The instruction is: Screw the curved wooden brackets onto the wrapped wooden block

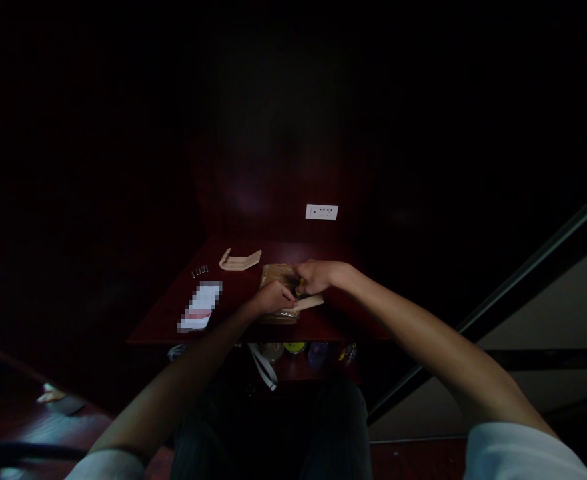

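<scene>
On the dark red table lies a brown wrapped packet [276, 272], partly under my hands. A pale wooden strip [311, 303] rests across its right front part. My left hand [274, 297] has its fingertips pressed together at the strip's left end. Just behind and to the right, my right hand [316, 277] is closed around a small yellow and dark tool [301, 285], most of it hidden by the fingers. A curved pale wooden piece [240, 261] sits at the back left. Several small metal pins [200, 271] lie in a row left of it.
A white sheet [201, 307], blurred out, lies on the left of the table [158, 320]. A white socket panel [322, 212] is on the wall behind. Under the tabletop, a shelf holds a yellow-green round item [294, 347], a hanging white strap [263, 368] and other things.
</scene>
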The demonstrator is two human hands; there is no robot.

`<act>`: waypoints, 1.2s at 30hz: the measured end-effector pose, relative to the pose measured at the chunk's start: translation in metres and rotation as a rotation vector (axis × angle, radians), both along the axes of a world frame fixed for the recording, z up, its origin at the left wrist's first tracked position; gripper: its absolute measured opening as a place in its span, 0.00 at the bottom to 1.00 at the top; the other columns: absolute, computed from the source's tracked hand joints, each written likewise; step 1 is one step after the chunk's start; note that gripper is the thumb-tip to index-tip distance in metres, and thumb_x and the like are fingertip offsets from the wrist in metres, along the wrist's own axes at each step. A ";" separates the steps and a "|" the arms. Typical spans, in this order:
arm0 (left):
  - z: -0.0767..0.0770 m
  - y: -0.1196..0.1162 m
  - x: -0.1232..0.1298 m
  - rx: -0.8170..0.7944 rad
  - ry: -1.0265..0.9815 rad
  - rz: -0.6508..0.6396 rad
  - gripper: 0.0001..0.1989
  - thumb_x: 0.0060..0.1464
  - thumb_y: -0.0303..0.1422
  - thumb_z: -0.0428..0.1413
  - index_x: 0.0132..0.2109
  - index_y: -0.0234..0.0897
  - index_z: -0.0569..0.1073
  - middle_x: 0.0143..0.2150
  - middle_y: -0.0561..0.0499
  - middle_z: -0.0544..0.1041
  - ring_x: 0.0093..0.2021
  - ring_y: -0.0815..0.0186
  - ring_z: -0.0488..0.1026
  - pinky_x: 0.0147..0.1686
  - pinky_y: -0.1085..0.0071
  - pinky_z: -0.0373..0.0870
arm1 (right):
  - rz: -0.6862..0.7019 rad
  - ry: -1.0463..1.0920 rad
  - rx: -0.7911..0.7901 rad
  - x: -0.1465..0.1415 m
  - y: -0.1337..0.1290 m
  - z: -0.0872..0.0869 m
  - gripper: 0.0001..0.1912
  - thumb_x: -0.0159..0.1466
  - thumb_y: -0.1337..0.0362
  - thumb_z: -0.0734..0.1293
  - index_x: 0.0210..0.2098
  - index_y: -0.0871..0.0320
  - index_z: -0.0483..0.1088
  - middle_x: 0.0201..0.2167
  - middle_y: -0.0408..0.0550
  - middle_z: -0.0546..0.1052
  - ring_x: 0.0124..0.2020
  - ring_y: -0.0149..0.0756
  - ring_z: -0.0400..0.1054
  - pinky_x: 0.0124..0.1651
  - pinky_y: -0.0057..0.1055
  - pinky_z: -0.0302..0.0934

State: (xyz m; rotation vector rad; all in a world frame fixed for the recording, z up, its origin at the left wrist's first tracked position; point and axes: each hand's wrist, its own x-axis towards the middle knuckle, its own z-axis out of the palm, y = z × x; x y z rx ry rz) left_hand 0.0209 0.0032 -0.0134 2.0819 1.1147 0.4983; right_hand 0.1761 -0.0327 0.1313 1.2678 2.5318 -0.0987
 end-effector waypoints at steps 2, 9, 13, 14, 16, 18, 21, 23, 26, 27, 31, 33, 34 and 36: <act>0.000 0.001 -0.001 0.033 -0.003 -0.024 0.14 0.45 0.36 0.59 0.37 0.31 0.81 0.30 0.48 0.80 0.29 0.66 0.71 0.28 0.75 0.62 | 0.018 0.001 -0.016 -0.002 -0.001 0.002 0.25 0.57 0.62 0.66 0.53 0.67 0.64 0.43 0.57 0.76 0.36 0.37 0.71 0.28 0.25 0.56; 0.003 0.003 -0.004 -0.019 -0.008 -0.113 0.15 0.45 0.32 0.57 0.40 0.31 0.80 0.31 0.49 0.80 0.28 0.68 0.71 0.27 0.76 0.62 | 0.100 -0.065 0.059 -0.004 0.002 0.004 0.16 0.61 0.62 0.64 0.45 0.65 0.72 0.39 0.56 0.78 0.36 0.39 0.71 0.28 0.27 0.53; 0.010 0.001 -0.003 -0.008 0.027 -0.111 0.15 0.46 0.30 0.54 0.40 0.31 0.80 0.30 0.49 0.79 0.25 0.70 0.68 0.24 0.77 0.60 | 0.098 -0.058 0.074 -0.001 0.002 0.001 0.16 0.62 0.60 0.62 0.44 0.65 0.73 0.37 0.57 0.78 0.34 0.38 0.71 0.28 0.28 0.53; 0.012 0.000 -0.003 -0.005 0.039 -0.112 0.15 0.46 0.29 0.54 0.40 0.31 0.80 0.30 0.49 0.79 0.24 0.70 0.68 0.24 0.77 0.59 | 0.094 -0.052 0.079 0.000 0.002 0.000 0.17 0.63 0.60 0.62 0.44 0.65 0.73 0.37 0.58 0.78 0.34 0.38 0.71 0.28 0.28 0.53; 0.014 -0.001 -0.003 0.010 0.068 -0.111 0.15 0.46 0.28 0.53 0.41 0.31 0.80 0.29 0.50 0.79 0.22 0.72 0.66 0.23 0.77 0.58 | 0.082 -0.035 0.086 0.002 0.002 -0.003 0.18 0.63 0.58 0.62 0.44 0.66 0.73 0.36 0.59 0.78 0.33 0.38 0.71 0.28 0.27 0.53; 0.016 -0.002 -0.002 0.024 0.080 -0.105 0.16 0.47 0.27 0.52 0.41 0.31 0.80 0.28 0.49 0.79 0.22 0.72 0.65 0.23 0.77 0.58 | 0.066 -0.014 0.081 0.005 0.002 -0.005 0.19 0.63 0.57 0.61 0.45 0.65 0.72 0.36 0.58 0.78 0.32 0.37 0.71 0.28 0.27 0.53; 0.017 -0.002 -0.002 0.012 0.091 -0.079 0.17 0.47 0.26 0.51 0.41 0.31 0.80 0.26 0.50 0.78 0.20 0.73 0.63 0.22 0.77 0.57 | 0.039 0.005 0.070 0.008 0.002 -0.006 0.19 0.63 0.56 0.61 0.44 0.65 0.72 0.36 0.58 0.78 0.33 0.36 0.71 0.28 0.26 0.53; 0.019 -0.003 -0.002 0.001 0.102 -0.063 0.17 0.46 0.25 0.51 0.42 0.31 0.80 0.24 0.51 0.77 0.19 0.73 0.61 0.21 0.77 0.55 | 0.032 0.020 0.054 0.009 0.002 -0.006 0.19 0.62 0.56 0.62 0.45 0.64 0.71 0.37 0.56 0.78 0.33 0.36 0.71 0.28 0.25 0.53; 0.022 -0.004 -0.002 0.022 0.094 -0.062 0.17 0.45 0.24 0.51 0.41 0.32 0.80 0.25 0.51 0.77 0.21 0.73 0.63 0.22 0.77 0.57 | 0.022 0.067 0.014 0.010 0.004 -0.007 0.19 0.60 0.57 0.65 0.46 0.62 0.69 0.37 0.53 0.77 0.32 0.34 0.70 0.27 0.24 0.53; 0.022 -0.004 -0.002 0.031 0.088 -0.067 0.17 0.45 0.25 0.51 0.41 0.32 0.80 0.26 0.51 0.78 0.22 0.72 0.65 0.24 0.77 0.58 | 0.014 0.083 0.006 0.010 0.004 -0.007 0.18 0.60 0.58 0.65 0.46 0.62 0.68 0.36 0.53 0.77 0.31 0.33 0.70 0.26 0.23 0.53; 0.018 -0.001 -0.004 0.000 0.072 -0.089 0.16 0.46 0.28 0.53 0.41 0.32 0.80 0.28 0.50 0.79 0.24 0.71 0.66 0.24 0.77 0.59 | -0.013 0.107 -0.086 0.012 0.008 -0.009 0.16 0.64 0.57 0.61 0.43 0.64 0.70 0.28 0.50 0.78 0.26 0.31 0.69 0.25 0.23 0.53; 0.012 0.001 -0.005 -0.041 0.044 -0.112 0.16 0.45 0.31 0.56 0.41 0.32 0.80 0.28 0.50 0.78 0.24 0.71 0.67 0.24 0.77 0.59 | -0.020 0.105 -0.128 0.012 0.008 -0.010 0.18 0.65 0.56 0.59 0.40 0.65 0.72 0.25 0.50 0.77 0.24 0.30 0.69 0.25 0.23 0.54; 0.009 0.002 -0.005 -0.055 0.024 -0.124 0.16 0.44 0.33 0.57 0.40 0.32 0.80 0.28 0.50 0.78 0.24 0.70 0.67 0.24 0.77 0.59 | -0.027 0.104 -0.133 0.011 0.008 -0.010 0.18 0.65 0.56 0.59 0.38 0.65 0.72 0.24 0.51 0.77 0.23 0.30 0.69 0.26 0.23 0.54; 0.003 0.004 -0.004 -0.053 -0.014 -0.138 0.16 0.44 0.36 0.59 0.39 0.31 0.80 0.28 0.50 0.78 0.25 0.69 0.68 0.25 0.76 0.60 | -0.046 0.102 -0.128 0.009 0.007 -0.009 0.20 0.65 0.55 0.58 0.36 0.65 0.73 0.24 0.52 0.77 0.23 0.30 0.69 0.26 0.23 0.55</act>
